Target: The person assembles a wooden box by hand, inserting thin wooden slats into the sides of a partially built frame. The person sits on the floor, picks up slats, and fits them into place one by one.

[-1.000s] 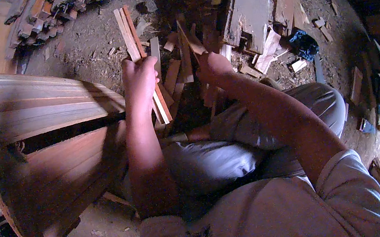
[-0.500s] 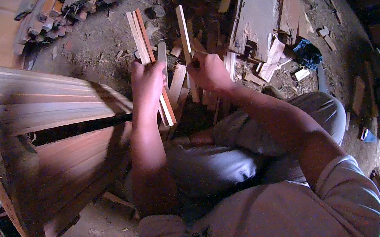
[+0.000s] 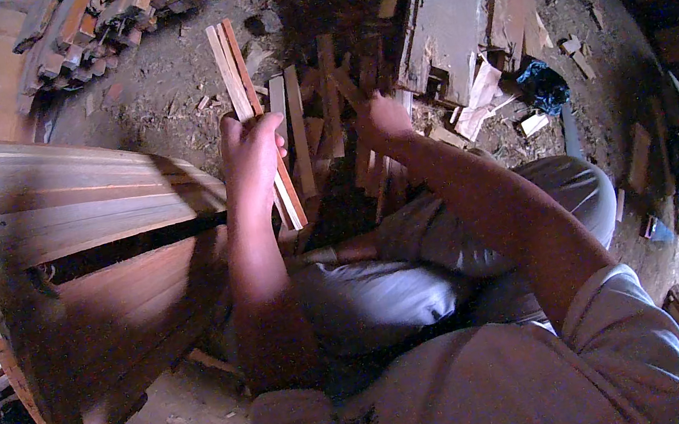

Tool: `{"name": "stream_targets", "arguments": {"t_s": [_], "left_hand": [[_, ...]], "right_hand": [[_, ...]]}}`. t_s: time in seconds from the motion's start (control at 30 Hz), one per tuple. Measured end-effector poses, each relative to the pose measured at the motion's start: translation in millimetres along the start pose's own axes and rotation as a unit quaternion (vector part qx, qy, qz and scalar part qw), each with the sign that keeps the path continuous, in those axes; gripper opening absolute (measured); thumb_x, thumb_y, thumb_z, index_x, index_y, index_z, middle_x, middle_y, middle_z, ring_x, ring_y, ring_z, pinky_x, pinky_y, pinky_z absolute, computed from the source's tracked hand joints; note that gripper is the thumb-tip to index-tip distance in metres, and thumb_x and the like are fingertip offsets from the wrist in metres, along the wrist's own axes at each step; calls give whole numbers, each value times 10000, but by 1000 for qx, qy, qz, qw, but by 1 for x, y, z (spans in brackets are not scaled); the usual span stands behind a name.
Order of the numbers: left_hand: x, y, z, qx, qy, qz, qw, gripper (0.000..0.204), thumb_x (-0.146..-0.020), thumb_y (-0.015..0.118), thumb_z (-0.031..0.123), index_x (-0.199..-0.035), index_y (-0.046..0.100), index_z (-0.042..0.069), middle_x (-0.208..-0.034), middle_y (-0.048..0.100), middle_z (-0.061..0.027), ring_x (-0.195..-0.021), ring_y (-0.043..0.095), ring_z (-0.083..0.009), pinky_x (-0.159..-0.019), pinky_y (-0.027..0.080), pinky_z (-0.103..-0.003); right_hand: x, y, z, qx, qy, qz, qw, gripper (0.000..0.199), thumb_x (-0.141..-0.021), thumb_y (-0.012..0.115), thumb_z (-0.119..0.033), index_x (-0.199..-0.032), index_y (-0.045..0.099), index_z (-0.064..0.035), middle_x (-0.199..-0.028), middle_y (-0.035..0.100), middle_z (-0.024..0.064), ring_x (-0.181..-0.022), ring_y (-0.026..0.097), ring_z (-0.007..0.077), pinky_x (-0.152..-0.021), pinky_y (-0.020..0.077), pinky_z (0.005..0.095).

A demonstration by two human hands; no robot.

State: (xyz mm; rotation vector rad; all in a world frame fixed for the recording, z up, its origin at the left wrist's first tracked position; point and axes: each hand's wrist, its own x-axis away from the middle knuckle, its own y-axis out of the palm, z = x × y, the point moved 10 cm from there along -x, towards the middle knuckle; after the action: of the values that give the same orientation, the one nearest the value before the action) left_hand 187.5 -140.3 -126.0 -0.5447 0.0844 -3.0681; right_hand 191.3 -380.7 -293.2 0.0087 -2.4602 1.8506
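My left hand (image 3: 250,157) is closed around a few narrow wooden strips (image 3: 231,70), pale on one side and reddish on the other. They stick out above and below the fist, leaning slightly left at the far end. To the right, my right hand (image 3: 384,121) is over a heap of loose slats, at the end of a tilted brown slat (image 3: 345,87). Shadow hides its fingertips, so whether they grip that slat is unclear. Between my hands lie more slats, among them a pale upright one (image 3: 299,133) and a darker one (image 3: 331,96).
At left stands a large tapered wooden piece built of planks (image 3: 87,205). Stacked wood (image 3: 80,31) lies at the far left. Wide boards (image 3: 449,5) rest at the far right, with a dark blue crumpled bundle (image 3: 544,86) beside them. Chips litter the dirt floor (image 3: 157,90).
The pale strip my right hand held upright is out of its fingers. That hand has moved slightly right, to the heap. My left hand still grips its strips, shifted slightly left.
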Motion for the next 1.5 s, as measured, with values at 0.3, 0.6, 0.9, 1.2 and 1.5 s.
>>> {"name": "stream_targets", "arguments": {"t_s": [0.3,0.6,0.9,1.2,1.5], "left_hand": [[-2,-8,0,-10,1,7,1000,267,-836,686,167,-944,482,33,-754,570,-41,-636,548,-119,-590,489,-282],[-5,-7,-5,-8,5,-6,1000,278,-832,691,172,-942,479,28,-749,580,-50,-639,562,-122,-583,489,-287],[-6,0,3,37,16,-15,999,274,-863,677,228,-977,498,56,-763,565,-25,-650,557,-120,-596,484,-284],[21,27,28,164,49,-82,982,315,-936,655,381,-1080,625,103,-947,640,-2,-850,586,-121,-754,480,-312],[48,35,54,190,130,-111,967,394,-989,573,362,-1254,568,71,-1093,645,-46,-984,591,-155,-889,472,-318]], "right_hand": [[-10,-31,-10,-55,82,-70,993,260,-840,583,-243,-854,729,-29,-851,712,203,-796,713,373,-705,574,473],[16,17,-74,-44,-50,-160,985,299,-874,618,-296,-852,707,-11,-869,704,191,-779,712,347,-691,583,456],[19,14,-47,-490,-28,-227,841,190,-923,645,-219,-1008,640,-49,-792,620,18,-619,577,154,-542,483,304],[131,-176,-131,-774,35,-376,509,630,-963,603,-279,-1516,341,-126,-925,534,-2,-700,465,93,-618,358,240],[138,-165,-143,-815,31,-383,434,630,-935,622,-210,-1504,356,-156,-877,538,-7,-657,395,87,-599,317,232]]}}
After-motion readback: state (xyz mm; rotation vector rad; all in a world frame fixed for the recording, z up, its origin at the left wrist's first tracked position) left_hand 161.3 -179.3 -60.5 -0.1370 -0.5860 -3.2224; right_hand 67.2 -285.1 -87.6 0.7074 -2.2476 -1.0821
